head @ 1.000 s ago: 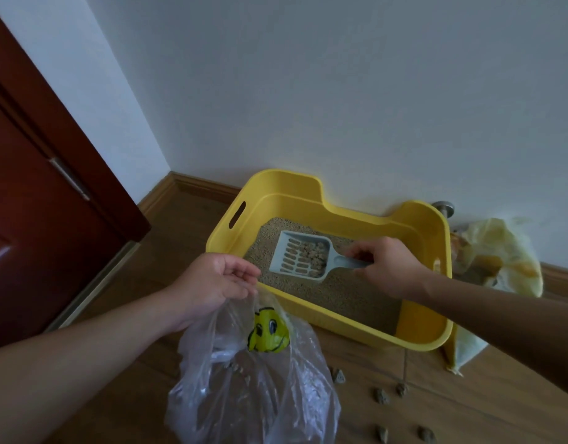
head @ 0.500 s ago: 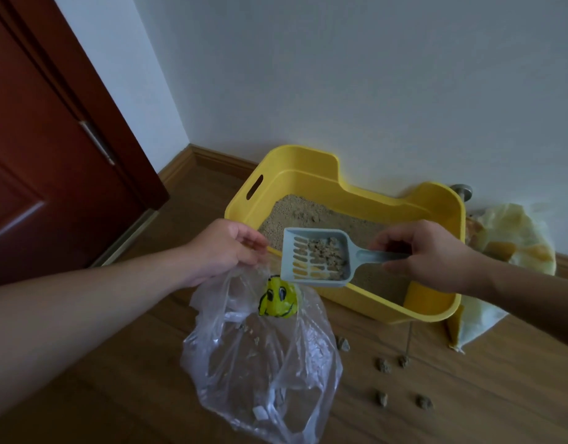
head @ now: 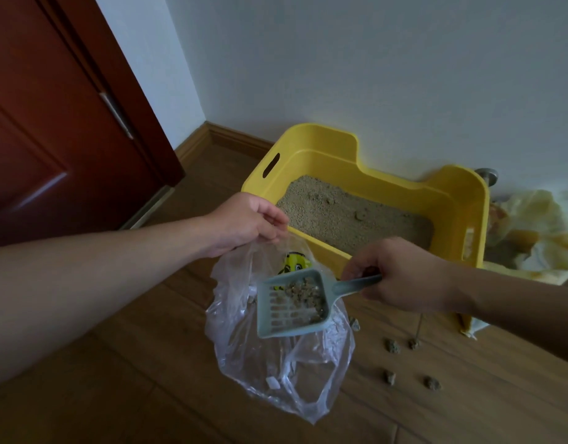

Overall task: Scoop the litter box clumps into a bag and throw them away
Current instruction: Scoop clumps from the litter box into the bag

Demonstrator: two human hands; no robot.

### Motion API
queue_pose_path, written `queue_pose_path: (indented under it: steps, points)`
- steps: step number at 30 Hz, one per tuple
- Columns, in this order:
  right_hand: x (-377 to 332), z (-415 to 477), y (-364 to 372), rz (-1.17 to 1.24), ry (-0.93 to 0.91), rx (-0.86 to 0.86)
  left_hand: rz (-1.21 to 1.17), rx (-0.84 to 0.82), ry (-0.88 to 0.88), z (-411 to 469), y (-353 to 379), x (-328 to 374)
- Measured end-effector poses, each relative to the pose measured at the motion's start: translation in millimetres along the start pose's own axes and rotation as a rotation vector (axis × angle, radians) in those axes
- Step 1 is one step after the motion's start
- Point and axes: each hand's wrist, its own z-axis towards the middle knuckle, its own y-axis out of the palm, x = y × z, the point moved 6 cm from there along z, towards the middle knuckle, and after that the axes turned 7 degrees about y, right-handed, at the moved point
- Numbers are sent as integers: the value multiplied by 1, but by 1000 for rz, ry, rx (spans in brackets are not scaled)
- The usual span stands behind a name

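A yellow litter box (head: pixel 321 145) with tan litter (head: pixel 346 216) stands on the wooden floor against the white wall. My left hand (head: pixel 244 222) pinches the top edge of a clear plastic bag (head: pixel 276 357) with a yellow smiley print, which hangs in front of the box. My right hand (head: pixel 401 274) grips the handle of a grey-green slotted scoop (head: pixel 292 302). The scoop holds several brownish clumps (head: pixel 305 293) and sits over the bag's mouth, tilted slightly down to the left.
Several loose clumps (head: pixel 392 346) lie on the floor to the right of the bag. A yellowish crumpled bag (head: pixel 539 232) sits to the right of the box. A dark red door (head: pixel 61 123) stands at the left. A metal door stop (head: pixel 486 174) is behind the box.
My right hand lifted the loaded scoop out of the litter box and brought it toward me, over the bag. My left hand kept hold of the bag.
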Motion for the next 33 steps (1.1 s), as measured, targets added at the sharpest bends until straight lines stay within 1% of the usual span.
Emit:
queue_pose_path:
  steps: [3,8,17,27,33]
  points:
    - [-5,12,11,-19,-2,-4,-24,-2,3,0,0,0]
    - [-12,22,23,-29,-67,-15,-64,-15,10,2,-2,-3]
    - [-3,34,32,-17,-122,30,-105,-32,7,7,-4,-9]
    - [3,37,35,-23,-80,-16,-119,-44,17,10,-4,-9]
    - [3,36,34,-7,-88,-18,-93,-32,17,7,-6,-7]
